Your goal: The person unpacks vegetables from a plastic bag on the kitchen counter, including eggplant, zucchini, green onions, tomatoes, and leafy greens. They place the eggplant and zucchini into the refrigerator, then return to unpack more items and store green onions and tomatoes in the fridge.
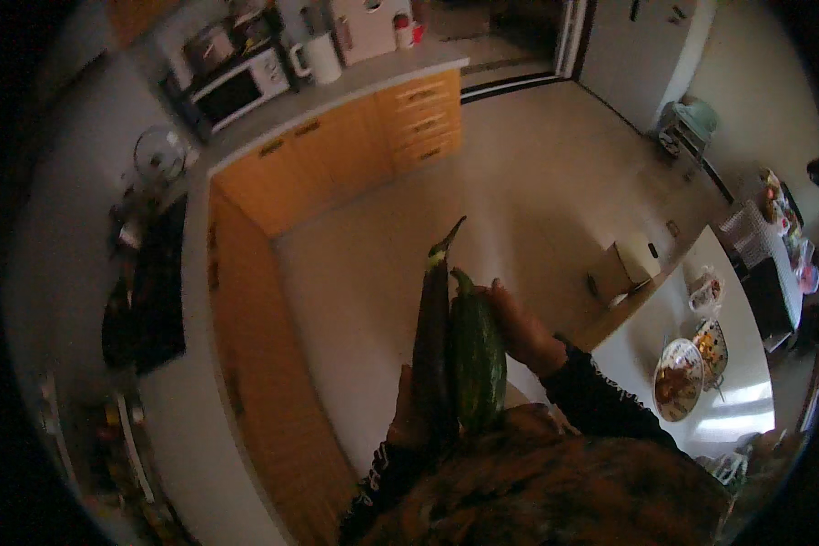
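Observation:
A long dark eggplant point(430, 341) with a curved stem stands roughly upright before my body, in the lower middle of the view. Close along its right side is a green zucchini point(478, 362) with a short stem. My left hand point(404, 409) is around the lower left side of the eggplant, partly hidden behind it. At the zucchini's upper right, my right hand point(522, 331) holds it, with the fingers partly behind the top end.
Wooden cabinets point(334, 143) under a grey counter point(205, 382) run along the left and back. A microwave point(239, 92) and a white pitcher point(321, 58) stand there. At right, a white table point(730, 403) bears a bowl point(679, 382) and a basket point(713, 348). A cardboard box point(631, 263) is on the floor.

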### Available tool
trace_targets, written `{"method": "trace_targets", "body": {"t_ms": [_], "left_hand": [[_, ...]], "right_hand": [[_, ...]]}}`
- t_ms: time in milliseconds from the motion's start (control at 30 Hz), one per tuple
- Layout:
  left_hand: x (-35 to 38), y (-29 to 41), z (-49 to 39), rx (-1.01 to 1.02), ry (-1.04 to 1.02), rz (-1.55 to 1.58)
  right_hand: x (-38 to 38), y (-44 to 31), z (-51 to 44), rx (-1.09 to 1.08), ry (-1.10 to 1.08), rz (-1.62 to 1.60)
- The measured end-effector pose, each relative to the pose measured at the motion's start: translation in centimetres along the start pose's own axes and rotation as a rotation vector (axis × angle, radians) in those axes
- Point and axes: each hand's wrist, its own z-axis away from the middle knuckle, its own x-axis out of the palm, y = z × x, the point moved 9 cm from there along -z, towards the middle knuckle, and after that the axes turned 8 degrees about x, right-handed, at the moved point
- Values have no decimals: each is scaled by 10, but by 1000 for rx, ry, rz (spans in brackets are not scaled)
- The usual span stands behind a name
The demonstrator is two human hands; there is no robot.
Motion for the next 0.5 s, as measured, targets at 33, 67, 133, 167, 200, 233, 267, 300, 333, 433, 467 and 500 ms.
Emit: {"method": "trace_targets", "body": {"t_ms": [33,67,133,167,200,233,267,300,333,433,467,500], "left_hand": [[14,5,-27,23,-84,26],[23,7,-54,-38,-138,47],[43,18,-104,-130,-266,144],[51,23,-132,-176,-300,209],[56,26,-158,-215,-297,250],[70,30,-181,-260,-368,356],[64,30,-210,-221,-242,192],[66,31,-235,-196,-183,90],[73,32,-260,-171,-154,20],[108,23,-317,-265,-176,-4],[126,23,-337,-229,-260,-46],[136,23,-353,-208,-295,-121]], "right_hand": [[-12,-16,-20,8,-3,-43],[-22,-34,-39,3,-8,-12],[-36,-74,-78,11,-53,49],[-46,-94,-95,19,-56,40],[-57,-111,-109,38,-56,21],[-68,-129,-125,53,-56,14],[-81,-147,-141,46,-30,19],[-96,-163,-155,40,2,24],[-111,-176,-165,33,40,37],[-163,-209,-178,11,181,-72],[-176,-224,-182,-34,185,-71],[-188,-237,-185,-77,191,-75]]}}
